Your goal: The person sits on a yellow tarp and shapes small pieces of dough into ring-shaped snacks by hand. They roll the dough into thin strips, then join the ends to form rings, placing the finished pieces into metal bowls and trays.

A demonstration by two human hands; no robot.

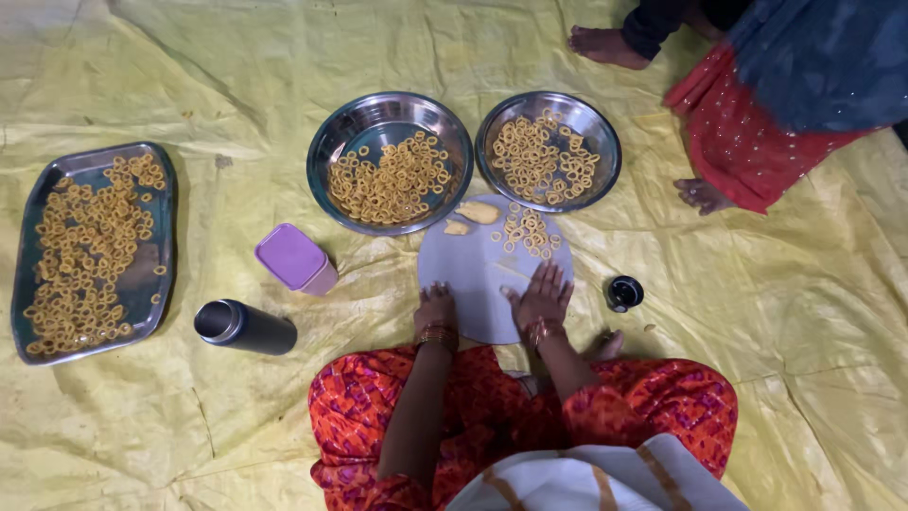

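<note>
Sitting on a yellow sheet (pixel 236 57), the person had both hands down on a round grey board (pixel 473 284) — the right hand (pixel 541 295) lay flat, fingers spread, palm on the board, and the left hand (pixel 435 308) rested at its near edge (fingers curled, holding nothing I could see). Small dough rings (pixel 528 232) and a dough lump (pixel 479 212) sat at the far end. Beyond were two steel bowls (pixel 326 156) of rings, plus a tray (pixel 28 208), purple box (pixel 295 257) and dark flask (pixel 244 326) off left.

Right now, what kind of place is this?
Probably a home floor set up for snack-making: a yellow sheet covers the ground, steel bowls hold dough rings, and hands press on a round board.
</note>
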